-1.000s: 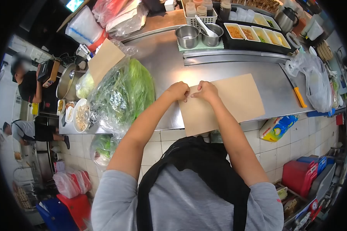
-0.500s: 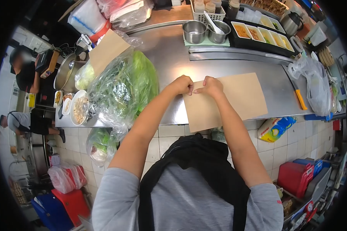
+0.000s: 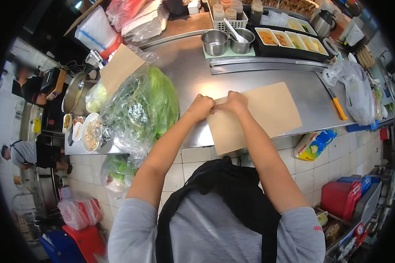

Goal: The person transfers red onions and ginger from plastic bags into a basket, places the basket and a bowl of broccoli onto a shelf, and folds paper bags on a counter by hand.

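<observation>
A flat sheet of brown paper point(image 3: 272, 107), perhaps a paper bag, lies on the steel counter point(image 3: 193, 63), its near corner hanging past the front edge. At its left edge my left hand point(image 3: 202, 108) is closed in a pinch on the paper. Right beside it, my right hand point(image 3: 233, 102) also has its fingers closed on the same edge, thumb pointing toward the left hand. The fingertips nearly touch, and the fold or edge between them is mostly hidden.
Left of my arms sit bagged leafy greens point(image 3: 162, 98), another brown paper piece point(image 3: 120, 68) and a white bowl point(image 3: 92, 131). Metal pots point(image 3: 215, 43) and a topping tray point(image 3: 294, 41) stand behind. An orange-handled knife point(image 3: 339, 108) lies right. Two people are at the far left.
My hands have drawn slightly closer together at the paper's left edge. The whole view has shifted a little; the paper stays on the counter.
</observation>
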A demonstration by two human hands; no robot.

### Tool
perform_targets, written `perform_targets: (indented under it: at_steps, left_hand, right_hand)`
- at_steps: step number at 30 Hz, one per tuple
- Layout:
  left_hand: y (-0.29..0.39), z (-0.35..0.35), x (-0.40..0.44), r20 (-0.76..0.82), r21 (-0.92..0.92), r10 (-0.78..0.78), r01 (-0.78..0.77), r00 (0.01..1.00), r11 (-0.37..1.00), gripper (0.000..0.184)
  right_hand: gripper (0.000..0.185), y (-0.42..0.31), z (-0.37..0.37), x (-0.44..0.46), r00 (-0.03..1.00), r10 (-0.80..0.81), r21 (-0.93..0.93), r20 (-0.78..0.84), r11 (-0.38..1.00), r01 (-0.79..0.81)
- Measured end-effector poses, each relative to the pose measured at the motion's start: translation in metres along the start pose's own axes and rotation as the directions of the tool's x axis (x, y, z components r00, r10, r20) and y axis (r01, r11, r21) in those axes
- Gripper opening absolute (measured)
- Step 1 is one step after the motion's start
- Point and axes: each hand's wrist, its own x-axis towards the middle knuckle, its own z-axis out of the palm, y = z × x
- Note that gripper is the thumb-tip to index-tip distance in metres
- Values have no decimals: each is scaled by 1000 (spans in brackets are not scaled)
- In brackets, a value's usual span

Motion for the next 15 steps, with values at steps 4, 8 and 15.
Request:
perform_targets:
  at_steps: [4,8,15]
  left_hand:
    - [12,-2,-11,-12,256,214,-204,977,945,18]
    - [25,4,-11,-188,155,115,-86,975,984,15]
    - [25,-2,-13,-80,-20,52,-54,995,998,13]
  right_hand:
    - [69,-2,4,0,998,63,-11,-28,998,-63]
    - [65,0,11,7,993,81,-19,-89,996,-83]
    - [64,-1,11,3,990,84,31,-114,996,-81]
